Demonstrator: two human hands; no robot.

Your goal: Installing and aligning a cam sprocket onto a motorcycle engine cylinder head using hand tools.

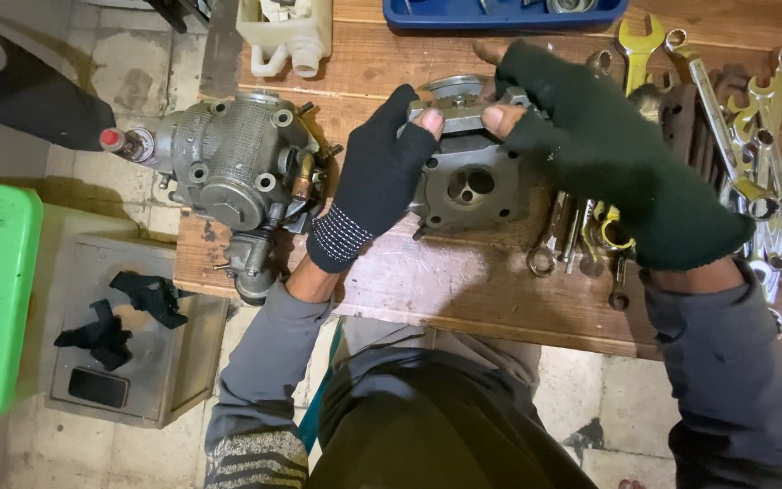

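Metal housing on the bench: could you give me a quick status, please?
Left hand and right hand both grip metal housing. Housing over wooden bench. Spanners close right.

Single head-worn view, straight down, close over the wooden workbench (463, 290).

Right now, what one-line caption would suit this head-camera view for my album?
Left hand and right hand, in fingerless gloves, grip a grey metal housing on a wooden workbench beside spanners.

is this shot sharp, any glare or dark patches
Head view: mostly sharp, with the grey metal housing crisp between the left hand and right hand; mild glare on the pile of steel spanners; the lower edge falls into shadow; the frame corners look slightly stretched.
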